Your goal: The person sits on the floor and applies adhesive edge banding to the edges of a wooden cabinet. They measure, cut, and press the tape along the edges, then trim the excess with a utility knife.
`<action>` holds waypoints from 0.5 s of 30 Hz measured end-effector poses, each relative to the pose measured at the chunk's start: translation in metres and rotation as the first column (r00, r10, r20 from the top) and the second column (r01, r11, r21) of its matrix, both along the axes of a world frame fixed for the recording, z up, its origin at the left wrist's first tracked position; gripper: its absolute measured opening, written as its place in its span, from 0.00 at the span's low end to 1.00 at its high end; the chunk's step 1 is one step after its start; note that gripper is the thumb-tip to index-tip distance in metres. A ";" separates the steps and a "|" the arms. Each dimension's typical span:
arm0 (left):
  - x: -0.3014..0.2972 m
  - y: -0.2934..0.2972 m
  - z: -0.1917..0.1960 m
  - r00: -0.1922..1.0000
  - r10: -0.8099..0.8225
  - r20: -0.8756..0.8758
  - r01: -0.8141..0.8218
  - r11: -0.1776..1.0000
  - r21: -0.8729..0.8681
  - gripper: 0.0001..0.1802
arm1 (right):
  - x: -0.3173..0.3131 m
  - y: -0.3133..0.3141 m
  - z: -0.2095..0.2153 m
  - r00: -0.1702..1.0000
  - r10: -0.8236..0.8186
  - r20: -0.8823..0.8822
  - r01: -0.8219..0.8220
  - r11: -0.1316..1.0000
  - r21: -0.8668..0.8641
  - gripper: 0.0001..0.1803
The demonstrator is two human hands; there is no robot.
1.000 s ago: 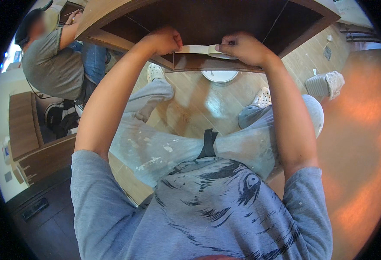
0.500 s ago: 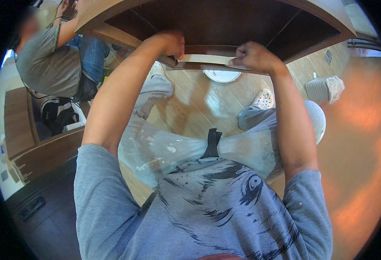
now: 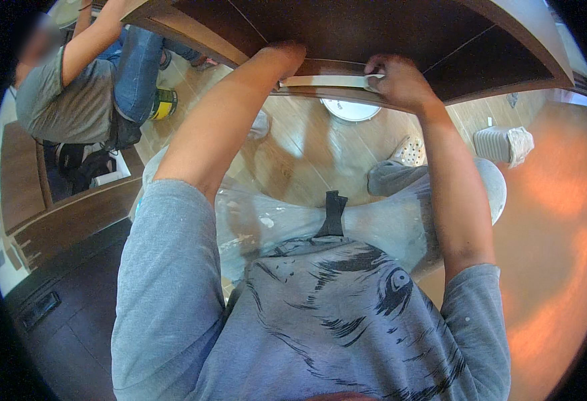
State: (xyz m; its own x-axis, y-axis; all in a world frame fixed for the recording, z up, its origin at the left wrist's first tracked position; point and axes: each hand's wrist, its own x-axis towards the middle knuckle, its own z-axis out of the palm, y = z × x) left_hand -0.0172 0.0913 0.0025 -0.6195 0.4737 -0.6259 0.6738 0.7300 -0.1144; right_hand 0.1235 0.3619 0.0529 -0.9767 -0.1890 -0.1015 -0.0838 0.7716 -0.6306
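Note:
A dark brown wooden cabinet or furniture piece (image 3: 373, 30) fills the top of the view. Along its near rail lies a narrow pale strip that looks like tape (image 3: 327, 81). My right hand (image 3: 400, 83) is at the strip's right end, its fingers curled in a pinch and the thumb against the strip. Above the strip's left end, my left hand (image 3: 288, 59) reaches over the rail against the dark panel. Its fingers are blurred and mostly hidden, so what they hold does not show.
Beneath the rail a round white lid or bucket top (image 3: 351, 109) stands on the wood-look floor. A white ribbed bin (image 3: 500, 142) with a plastic liner is to the right. A person in a grey shirt (image 3: 73, 97) sits at the far left, beside a black-and-yellow can (image 3: 164, 104).
My left hand has moved right along the rail and off the strip's left end. My right hand has shifted slightly right. My view has turned a little, showing more of the can at the left.

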 end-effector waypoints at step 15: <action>0.017 0.011 0.016 0.991 -0.106 -0.086 0.094 0.988 -0.126 0.17 | 0.000 -0.043 0.002 0.994 0.026 0.111 -0.062 0.937 0.344 0.20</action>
State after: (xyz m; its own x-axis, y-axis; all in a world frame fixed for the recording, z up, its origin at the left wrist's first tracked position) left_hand -0.0006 0.1019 0.0182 -0.6303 0.4602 -0.6253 0.7253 0.6363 -0.2628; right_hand 0.1236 0.3189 0.0547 -0.9490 -0.1667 -0.2678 -0.0716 0.9406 -0.3318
